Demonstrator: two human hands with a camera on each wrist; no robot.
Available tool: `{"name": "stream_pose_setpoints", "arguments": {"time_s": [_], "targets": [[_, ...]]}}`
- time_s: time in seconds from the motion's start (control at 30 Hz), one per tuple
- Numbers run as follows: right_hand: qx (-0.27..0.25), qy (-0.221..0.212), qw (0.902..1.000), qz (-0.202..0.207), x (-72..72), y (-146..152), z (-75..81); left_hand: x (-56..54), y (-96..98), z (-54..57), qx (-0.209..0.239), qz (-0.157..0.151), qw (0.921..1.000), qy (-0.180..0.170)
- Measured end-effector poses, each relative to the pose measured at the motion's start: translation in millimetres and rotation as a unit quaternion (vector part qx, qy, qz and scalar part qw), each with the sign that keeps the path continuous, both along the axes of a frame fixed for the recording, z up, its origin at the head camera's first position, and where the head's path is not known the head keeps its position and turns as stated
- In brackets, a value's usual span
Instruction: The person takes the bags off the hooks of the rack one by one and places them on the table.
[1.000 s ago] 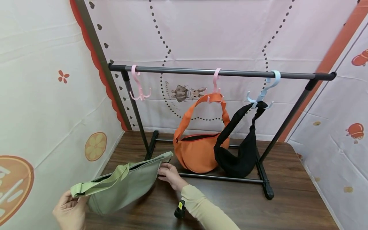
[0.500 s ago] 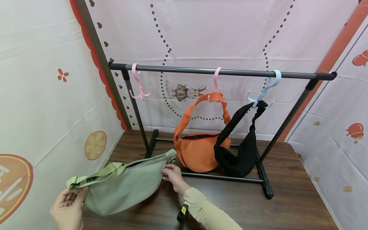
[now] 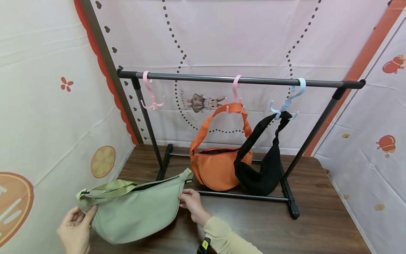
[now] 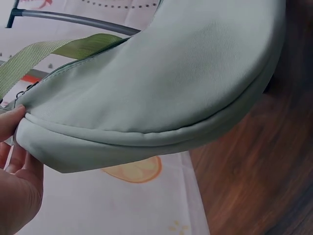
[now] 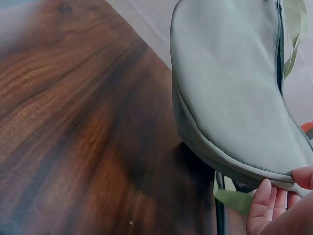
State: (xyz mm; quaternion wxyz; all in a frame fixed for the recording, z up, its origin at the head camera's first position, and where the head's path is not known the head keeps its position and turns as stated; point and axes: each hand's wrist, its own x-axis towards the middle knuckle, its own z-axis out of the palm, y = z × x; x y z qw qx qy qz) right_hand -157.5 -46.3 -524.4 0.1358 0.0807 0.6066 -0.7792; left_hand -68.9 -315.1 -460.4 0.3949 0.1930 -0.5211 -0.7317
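A pale green shoulder bag point(image 3: 139, 211) is held up between both hands in front of the rack, its zip side up and partly open. My left hand point(image 3: 76, 225) pinches its left end between thumb and fingers, as the left wrist view also shows on the bag point(image 4: 161, 88). At the other end my right hand point(image 3: 194, 204) pinches the edge; in the right wrist view thumb and fingertips grip the bag point(image 5: 234, 93) along its seam. The green strap point(image 3: 117, 188) lies loosely over the top edge.
A black rack point(image 3: 203, 78) stands behind on the wooden table point(image 3: 304, 233). From its bar hang a bare pink hook point(image 3: 153, 95), a pink hook point(image 3: 235, 90) with an orange bag point(image 3: 219, 169), and a blue hook point(image 3: 295, 95) with a black bag point(image 3: 260, 176). Fabric walls surround the table.
Both hands have kept hold of the green bag while its front has turned more toward the head camera. The right hand has shifted slightly down. The hanging bags stay put.
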Motion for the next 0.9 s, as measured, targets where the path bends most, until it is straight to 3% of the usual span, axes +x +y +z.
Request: {"name": "stream_pose_setpoints", "arguments": {"time_s": [0.13, 0.23, 0.3, 0.37, 0.47, 0.5, 0.57, 0.63, 0.77, 0.83, 0.9], "targets": [[-0.001, -0.005, 1.0000, -0.006, 4.4, -2, -4.6, -8.0, -8.5, -4.2, -0.014, -0.020, 0.9991, -0.034], [0.000, -0.005, 0.9999, -0.016, 5.3, -3, -10.3, -17.9, -19.4, -17.2, -0.036, -0.033, 0.9976, -0.048], [0.003, -0.007, 0.9997, -0.022, 5.1, -5, -14.3, -28.7, -36.5, -41.2, -0.046, -0.049, 0.9971, -0.036], [0.003, -0.008, 0.9995, -0.030, 4.0, -8, -18.2, -42.9, -61.6, -76.7, -0.065, -0.055, 0.9956, -0.041], [0.003, -0.011, 0.9993, -0.036, 2.4, -12, -22.6, -64.7, -100.4, -130.0, -0.079, -0.062, 0.9928, -0.064], [0.001, -0.012, 0.9992, -0.038, 1.6, -14, -24.0, -71.5, -110.5, -143.7, -0.087, -0.053, 0.9906, -0.091], [0.002, -0.014, 0.9991, -0.039, 0.5, -17, -26.0, -83.5, -126.5, -166.8, -0.086, -0.040, 0.9884, -0.119], [0.001, -0.015, 0.9991, -0.041, -1.0, -19, -28.0, -93.6, -136.2, -181.4, -0.080, -0.020, 0.9856, -0.148], [-0.001, -0.012, 0.9988, -0.048, -4.6, -25, -32.2, -103.4, -138.5, -181.9, -0.097, -0.001, 0.9717, -0.215], [0.000, -0.013, 0.9984, -0.054, -6.3, -28, -33.7, -104.5, -131.9, -169.7, -0.122, -0.003, 0.9570, -0.263], [0.001, -0.017, 0.9981, -0.059, -7.7, -30, -35.5, -103.9, -120.9, -150.5, -0.133, -0.012, 0.9425, -0.306]]}}
